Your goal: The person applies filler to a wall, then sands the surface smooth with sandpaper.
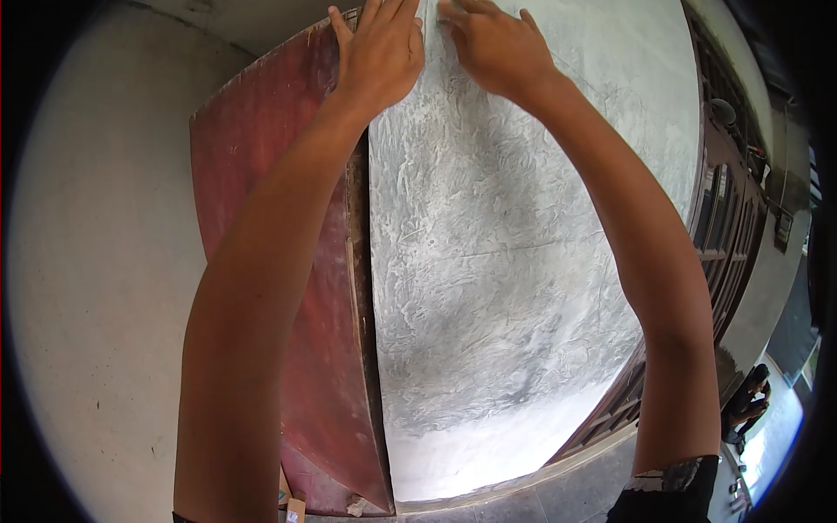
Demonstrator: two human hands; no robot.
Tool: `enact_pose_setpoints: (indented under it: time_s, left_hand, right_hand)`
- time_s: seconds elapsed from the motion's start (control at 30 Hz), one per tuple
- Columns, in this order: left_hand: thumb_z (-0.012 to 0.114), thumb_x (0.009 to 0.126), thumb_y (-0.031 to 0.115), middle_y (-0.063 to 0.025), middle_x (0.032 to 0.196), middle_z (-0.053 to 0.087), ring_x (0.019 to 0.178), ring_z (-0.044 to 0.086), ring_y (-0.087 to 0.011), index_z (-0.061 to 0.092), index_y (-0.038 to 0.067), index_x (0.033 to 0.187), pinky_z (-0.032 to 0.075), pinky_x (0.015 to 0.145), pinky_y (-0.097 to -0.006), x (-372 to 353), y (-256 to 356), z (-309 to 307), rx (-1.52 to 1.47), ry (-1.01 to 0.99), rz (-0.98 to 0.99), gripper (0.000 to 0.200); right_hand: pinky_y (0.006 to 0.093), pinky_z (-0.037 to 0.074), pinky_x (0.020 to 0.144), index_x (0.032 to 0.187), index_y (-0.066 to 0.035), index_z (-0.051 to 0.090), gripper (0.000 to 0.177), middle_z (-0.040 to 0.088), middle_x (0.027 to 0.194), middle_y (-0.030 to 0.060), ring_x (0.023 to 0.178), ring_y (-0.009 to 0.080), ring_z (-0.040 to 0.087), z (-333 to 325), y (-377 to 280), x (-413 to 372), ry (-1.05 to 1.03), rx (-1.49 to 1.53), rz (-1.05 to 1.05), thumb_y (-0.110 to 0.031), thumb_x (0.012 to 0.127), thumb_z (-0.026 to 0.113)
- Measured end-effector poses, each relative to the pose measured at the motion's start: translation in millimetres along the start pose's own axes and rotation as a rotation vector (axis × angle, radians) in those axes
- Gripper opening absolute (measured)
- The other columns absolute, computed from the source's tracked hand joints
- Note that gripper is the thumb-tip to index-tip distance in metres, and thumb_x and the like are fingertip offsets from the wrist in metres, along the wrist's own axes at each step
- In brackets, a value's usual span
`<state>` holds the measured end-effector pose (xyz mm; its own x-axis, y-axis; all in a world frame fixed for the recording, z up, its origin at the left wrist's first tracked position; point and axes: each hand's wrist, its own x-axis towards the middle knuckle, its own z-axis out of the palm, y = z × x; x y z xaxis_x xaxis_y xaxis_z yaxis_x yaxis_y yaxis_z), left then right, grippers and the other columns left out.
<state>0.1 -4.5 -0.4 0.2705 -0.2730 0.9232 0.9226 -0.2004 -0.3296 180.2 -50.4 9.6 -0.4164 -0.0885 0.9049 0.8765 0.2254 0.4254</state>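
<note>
My left hand (381,54) is raised to the top of the view, fingers stretched and thumb apart. It lies over the upper edge between a worn dark-red panel (279,166) and a large whitish-grey mottled surface (488,261). Close by on the right, my right hand (499,45) rests against or just over the grey surface, fingers pointing left and partly spread. Nothing shows in either hand; some fingertips are cut off by the frame. Wrinkle-like marks and a faint crease run across the grey surface. A dark narrow edge (362,261) separates it from the red panel.
A plain pale wall (105,261) stands at left. Brown-framed windows (728,209) are at right. Grey floor tiles (558,501) run below, with small cardboard pieces (295,507) near the panel's foot. A person (748,405) sits far off at lower right.
</note>
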Motion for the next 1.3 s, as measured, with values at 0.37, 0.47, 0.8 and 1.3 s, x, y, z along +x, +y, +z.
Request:
enact_pose_setpoints:
  time_s: [0.37,0.47,0.8,1.3]
  left_hand:
    - [0.04,0.107,0.017,-0.0183,0.165,0.034,0.157,0.023,-0.0355,0.045,-0.003,0.151,0.01,0.12,-0.0731,2,1,-1,-0.028,-0.003,-0.016,0.049]
    - [0.04,0.107,0.016,-0.0185,0.165,0.034,0.157,0.023,-0.0353,0.044,-0.004,0.151,0.01,0.12,-0.0731,1,1,-4,-0.049,-0.004,-0.009,0.049]
    - [0.041,0.107,0.017,-0.0184,0.165,0.035,0.157,0.023,-0.0356,0.045,-0.004,0.151,0.01,0.12,-0.0733,2,1,-1,-0.036,0.011,-0.002,0.048]
    - [0.04,0.108,0.018,-0.0184,0.165,0.035,0.156,0.024,-0.0357,0.045,-0.004,0.15,0.011,0.119,-0.0741,1,0,-3,-0.049,-0.001,-0.02,0.048]
  right_hand:
    - [0.0608,0.048,0.104,0.121,-0.002,0.067,0.031,0.061,0.142,0.0196,0.124,0.0371,0.064,40,21,14,0.327,-0.021,-0.134,-0.015,0.104,0.046]
    - [0.0507,0.054,0.1,0.118,0.001,0.067,0.03,0.064,0.136,0.0205,0.119,0.0376,0.065,14,26,44,-0.003,0.112,0.003,-0.015,0.103,0.046]
    - [0.0464,0.056,0.096,0.118,0.002,0.067,0.031,0.065,0.133,0.0216,0.117,0.0381,0.066,10,26,38,-0.007,0.043,0.019,-0.014,0.102,0.046]
    - [0.0465,0.056,0.098,0.125,-0.004,0.066,0.03,0.062,0.142,0.0174,0.117,0.0356,0.067,15,17,17,0.091,-0.014,-0.127,-0.017,0.103,0.052]
